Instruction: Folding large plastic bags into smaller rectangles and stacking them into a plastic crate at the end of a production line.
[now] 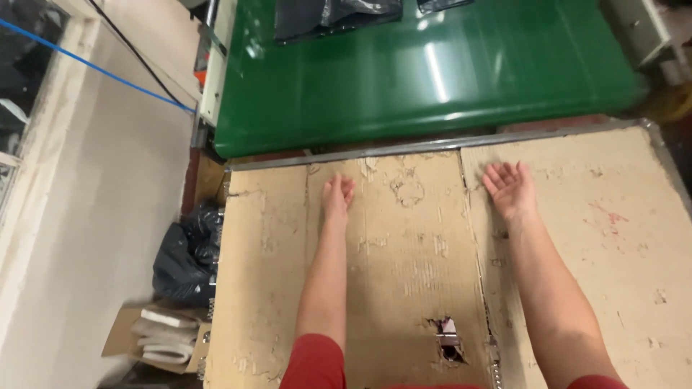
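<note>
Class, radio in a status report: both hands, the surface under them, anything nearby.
Left hand and right hand open, empty, over worn cardboard sheet. Dark plastic bags on green conveyor belt ahead, out of reach. Torn hole in cardboard near body.

The flat brown cardboard sheeting [404,245] covering the worktop is matt, rough and scuffed, its top layer peeled in patches and torn through at one hole. A dull grey metal strip [432,146] edges it. Beyond, the green conveyor belt [432,72] is smooth and glossy, carrying shiny dark plastic bags [324,18].
</note>
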